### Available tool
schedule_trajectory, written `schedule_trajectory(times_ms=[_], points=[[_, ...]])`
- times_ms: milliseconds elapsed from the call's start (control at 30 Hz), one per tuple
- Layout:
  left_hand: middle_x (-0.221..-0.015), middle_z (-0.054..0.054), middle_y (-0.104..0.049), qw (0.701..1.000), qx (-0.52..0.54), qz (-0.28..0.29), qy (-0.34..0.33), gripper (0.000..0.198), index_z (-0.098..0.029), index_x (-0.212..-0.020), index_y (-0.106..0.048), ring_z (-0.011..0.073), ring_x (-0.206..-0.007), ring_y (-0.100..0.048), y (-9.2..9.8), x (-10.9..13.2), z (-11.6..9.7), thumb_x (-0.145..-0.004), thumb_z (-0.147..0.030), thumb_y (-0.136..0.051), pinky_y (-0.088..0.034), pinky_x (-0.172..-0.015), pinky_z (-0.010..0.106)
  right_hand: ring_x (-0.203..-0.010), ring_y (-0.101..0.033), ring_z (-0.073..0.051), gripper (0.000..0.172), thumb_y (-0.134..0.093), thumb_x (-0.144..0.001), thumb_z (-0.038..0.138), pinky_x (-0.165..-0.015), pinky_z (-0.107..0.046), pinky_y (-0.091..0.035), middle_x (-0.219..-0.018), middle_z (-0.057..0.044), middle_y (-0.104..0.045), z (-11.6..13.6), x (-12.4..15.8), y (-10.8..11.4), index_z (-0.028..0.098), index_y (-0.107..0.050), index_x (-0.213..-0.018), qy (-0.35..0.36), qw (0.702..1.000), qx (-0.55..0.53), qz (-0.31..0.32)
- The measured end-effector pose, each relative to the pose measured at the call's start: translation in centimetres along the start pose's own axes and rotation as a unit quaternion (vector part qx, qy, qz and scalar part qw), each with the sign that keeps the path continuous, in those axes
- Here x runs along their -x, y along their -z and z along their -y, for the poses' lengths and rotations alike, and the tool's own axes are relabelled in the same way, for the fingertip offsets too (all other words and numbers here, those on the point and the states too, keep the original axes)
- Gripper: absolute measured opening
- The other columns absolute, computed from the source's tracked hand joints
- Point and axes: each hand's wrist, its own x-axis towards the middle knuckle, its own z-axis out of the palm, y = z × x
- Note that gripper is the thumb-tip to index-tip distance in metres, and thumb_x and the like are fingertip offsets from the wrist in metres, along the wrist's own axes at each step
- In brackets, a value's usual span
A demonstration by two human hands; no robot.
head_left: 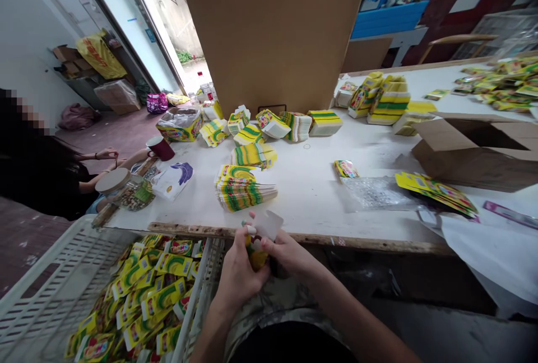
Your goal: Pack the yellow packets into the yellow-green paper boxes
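Just in front of the table's wooden edge, my left hand (240,270) is closed round a small yellow carton (258,259). Its white flap (269,224) stands up above my fingers. The fingers of my right hand (290,254) pinch the same carton from the other side. What lies inside the carton is hidden by my hands. Some fingertips of the left hand wear coloured covers. Straight ahead on the table lies a fanned stack of flat yellow-green cartons (244,188), with another carton bundle (252,154) behind it.
A white plastic crate (205,279) at lower left holds many yellow packets (166,296). More carton bundles (298,126) line the back before a large cardboard sheet (273,32). A jar (126,189), a mug (160,148) and a seated person (37,167) are left; an open box (474,153) stands right.
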Motion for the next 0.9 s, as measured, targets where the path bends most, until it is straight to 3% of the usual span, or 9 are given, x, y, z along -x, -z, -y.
schedule_trajectory(times_ms=[100,167,333,433,533,667,733,833,900], points=[[-0.108,0.011,-0.059,1.0,0.028,0.0,0.009,0.059,-0.019,-0.124,-0.03,0.024,-0.092,-0.063,-0.6,-0.4,0.7,-0.071,-0.021,-0.057,-0.053,-0.076,0.036,-0.13,-0.043,-0.024,0.061,-0.057,-0.084,0.02,-0.111,-0.042,-0.03,-0.142,-0.008,-0.047,-0.3,0.3,-0.2,0.024,-0.038,-0.143,0.094,0.972,0.217,-0.001],[-0.118,0.016,-0.053,0.999,0.012,-0.03,-0.003,0.059,-0.017,-0.124,-0.03,0.0269,-0.103,-0.06,-1.2,-0.5,1.3,-0.071,-0.022,-0.056,-0.051,-0.084,0.04,-0.132,-0.042,-0.023,0.058,-0.047,-0.084,0.009,-0.112,-0.041,-0.03,-0.144,-0.007,-0.045,-0.5,0.3,-0.2,0.025,-0.043,-0.14,0.128,0.942,0.309,-0.017],[-0.112,0.015,-0.056,0.994,-0.06,-0.057,0.07,0.06,-0.014,-0.121,-0.037,0.0297,-0.104,-0.058,-0.8,-0.2,1.9,-0.067,-0.024,-0.063,-0.049,-0.088,0.044,-0.132,-0.043,-0.022,0.056,-0.04,-0.086,0.006,-0.11,-0.041,-0.035,-0.143,-0.008,-0.046,-1.3,-0.2,1.2,0.026,-0.047,-0.138,0.161,0.911,0.356,-0.135],[-0.101,0.01,-0.062,0.994,-0.054,-0.056,0.08,0.051,-0.016,-0.113,-0.046,0.0259,-0.091,-0.062,0.6,0.1,1.7,-0.067,-0.027,-0.064,-0.052,-0.078,0.037,-0.137,-0.036,-0.026,0.052,-0.048,-0.089,0.015,-0.108,-0.042,-0.036,-0.152,-0.01,-0.031,-1.4,-0.2,2.1,0.026,-0.043,-0.14,0.152,0.893,0.419,-0.056],[-0.096,0.006,-0.065,0.995,-0.035,-0.031,0.083,0.048,-0.017,-0.11,-0.052,0.0224,-0.083,-0.064,2.0,0.1,1.6,-0.066,-0.03,-0.067,-0.053,-0.073,0.031,-0.129,-0.046,-0.029,0.043,-0.054,-0.089,0.021,-0.104,-0.042,-0.04,-0.15,-0.013,-0.034,-0.6,0.1,3.0,0.026,-0.054,-0.132,0.112,0.882,0.457,-0.005],[-0.091,0.002,-0.067,0.996,0.011,0.033,0.08,0.046,-0.019,-0.107,-0.056,0.0186,-0.079,-0.065,3.3,-0.4,1.8,-0.066,-0.034,-0.072,-0.052,-0.072,0.026,-0.109,-0.06,-0.025,0.03,-0.064,-0.084,0.026,-0.095,-0.037,-0.046,-0.124,-0.01,-0.06,1.7,0.2,4.1,0.027,-0.069,-0.114,0.085,0.888,0.448,0.064],[-0.092,0.002,-0.067,0.997,0.001,0.044,0.063,0.047,-0.019,-0.108,-0.056,0.0186,-0.08,-0.064,3.6,-0.7,1.9,-0.066,-0.035,-0.073,-0.053,-0.072,0.026,-0.1,-0.062,-0.023,0.029,-0.071,-0.078,0.027,-0.089,-0.034,-0.048,-0.114,-0.008,-0.063,2.3,0.2,4.1,0.026,-0.072,-0.107,0.076,0.903,0.417,0.068],[-0.096,0.006,-0.065,0.998,-0.061,-0.008,0.014,0.051,-0.017,-0.112,-0.053,0.0209,-0.084,-0.064,3.2,-1.0,1.7,-0.068,-0.036,-0.072,-0.052,-0.076,0.03,-0.102,-0.061,-0.023,0.031,-0.073,-0.075,0.026,-0.09,-0.034,-0.048,-0.116,-0.008,-0.061,1.7,0.1,3.6,0.022,-0.069,-0.106,0.084,0.941,0.328,-0.013],[-0.099,0.008,-0.064,0.994,-0.094,-0.056,-0.014,0.052,-0.015,-0.114,-0.051,0.0228,-0.087,-0.064,2.6,-0.9,1.5,-0.069,-0.035,-0.07,-0.052,-0.078,0.033,-0.109,-0.057,-0.023,0.049,-0.07,-0.078,0.031,-0.093,-0.036,-0.047,-0.124,-0.009,-0.056,0.5,0.0,3.1,0.023,-0.056,-0.124,0.099,0.967,0.233,-0.038]])
